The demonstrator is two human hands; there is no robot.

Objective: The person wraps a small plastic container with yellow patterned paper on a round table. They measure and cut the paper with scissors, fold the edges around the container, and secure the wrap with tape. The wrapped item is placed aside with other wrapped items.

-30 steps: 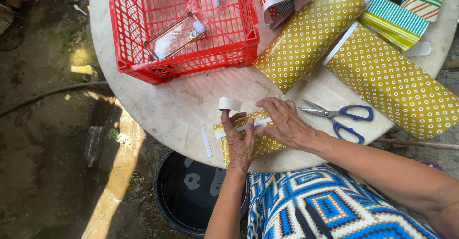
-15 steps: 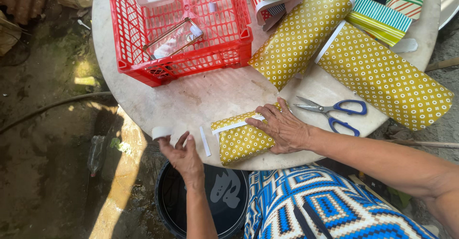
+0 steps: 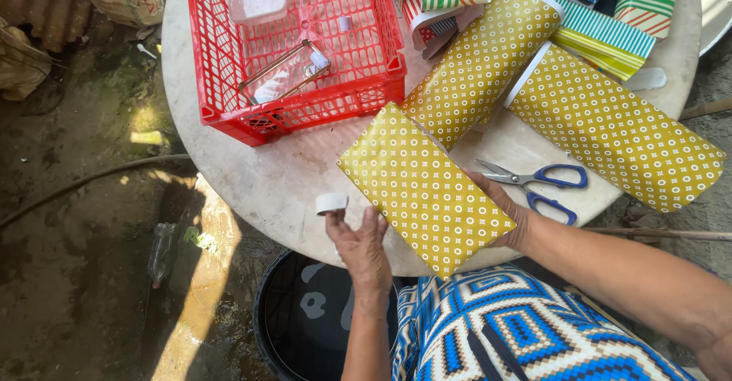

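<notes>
Head view: a flat package wrapped in yellow dotted paper (image 3: 427, 190) is seen tilted on the round pale table (image 3: 282, 175), its near corner overhanging the table's edge at 6 o'clock. The right hand (image 3: 503, 209) is pressed against the package's edge at 3 o'clock, fingers extended and flat, with nothing gripped. The left hand (image 3: 360, 245) is held open just off the package's corner at 8 o'clock, palm turned away from the camera, fingers spread; it is empty. A small roll of white tape (image 3: 331, 202) is seen on the table at 10 o'clock from the left hand, just beside its fingertips; whether it is touched cannot be told.

Blue-handled scissors (image 3: 534, 184) lie closed at 2 o'clock from the right hand, just beside its fingers. 2 rolls of the same yellow dotted paper (image 3: 610, 129) lie at 1 o'clock from the package. A red plastic crate (image 3: 297, 45) stands at 11 o'clock, with a clear container inside. Striped gift boxes (image 3: 610, 34) are stacked at the table's far edge. A dark round tub (image 3: 305, 320) stands on the ground below the left forearm.
</notes>
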